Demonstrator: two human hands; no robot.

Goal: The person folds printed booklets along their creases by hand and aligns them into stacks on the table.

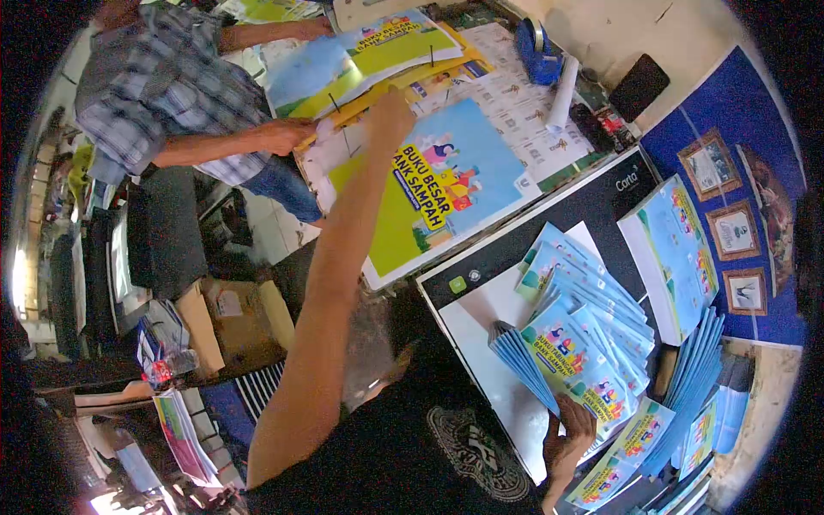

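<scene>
My left hand [392, 116] reaches across the far table, by the edge of a yellow sheet [365, 101] and above a large printed cover [476, 163] reading "Buku Besar Bank Sampah". Its fingers are too blurred to make out. On the near table, my right hand [568, 429] curls round the lower end of a bundle of thin blue booklets [525, 369]. Beside that bundle lies a fanned pile of "Buku Tabungan" booklets [592, 330].
A co-worker in a plaid shirt [184, 81] stands across the table, with a hand [283, 136] at the stacked covers [343, 69]. A blue tape dispenser [538, 53] and a phone [639, 87] sit at the back. More blue booklets [695, 386] stand at right.
</scene>
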